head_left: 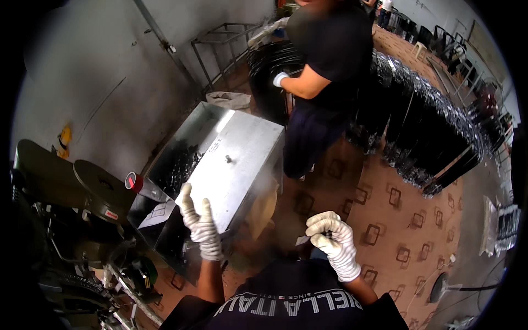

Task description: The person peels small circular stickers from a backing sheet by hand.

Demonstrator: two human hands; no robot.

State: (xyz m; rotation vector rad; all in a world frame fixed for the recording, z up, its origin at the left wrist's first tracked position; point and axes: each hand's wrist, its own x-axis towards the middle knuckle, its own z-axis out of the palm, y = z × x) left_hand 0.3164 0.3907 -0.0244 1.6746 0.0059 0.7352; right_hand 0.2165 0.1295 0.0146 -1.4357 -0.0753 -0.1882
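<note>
Box of metal (pixel 250 151) lies beyond the left hand (pixel 201 226), open and gloved; the gloved right hand (pixel 334 242) curls, apparently pinching a small pale piece (pixel 301 240). A loose pinch could drop it; a knock could scatter black bits (pixel 184 164) beyond the left hand. From there the box's long axis runs away and rightward; the piece's cannot be told.

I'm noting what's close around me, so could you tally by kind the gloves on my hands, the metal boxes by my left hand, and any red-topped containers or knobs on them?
Whitish gloves: 2
Large metal box: 1
Red-topped container: 1
Small knob: 1
Total: 5
</note>
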